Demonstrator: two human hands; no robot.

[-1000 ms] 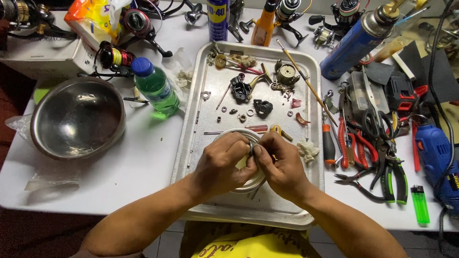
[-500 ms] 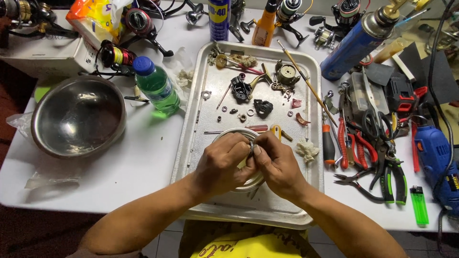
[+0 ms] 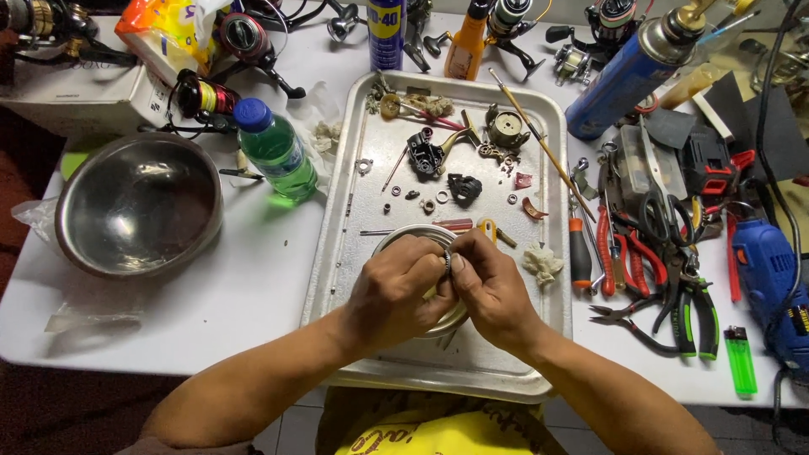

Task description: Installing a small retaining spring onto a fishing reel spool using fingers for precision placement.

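White tabletop (image 3: 244,303) spreads beneath your work, crowded along its far edge with reels, cans and bottles. Your large rectangular metal tray (image 3: 337,253) lies at centre, its raised rim keeping loose parts from rolling off. To the left sits a round stainless-steel bowl (image 3: 139,206), and just beyond it stands a green plastic bottle with a blue cap (image 3: 276,152), both apart from the tray. To the right, a cluster of red-handled and green-handled pliers (image 3: 666,270) lies within reach, with a blue power drill (image 3: 771,278) and a green lighter (image 3: 741,360) nearer the edge. On the tray's far half, dark reel parts (image 3: 434,156), washers and screws are laid out separately, so each stays findable. A small shallow metal dish (image 3: 413,236) rests under your hands, placed to catch anything dropped. Your left hand (image 3: 396,291) and right hand (image 3: 493,286) meet fingertip to fingertip above that dish, both pinched on a small dark ring-shaped part (image 3: 447,263), held close and upright for inspection.
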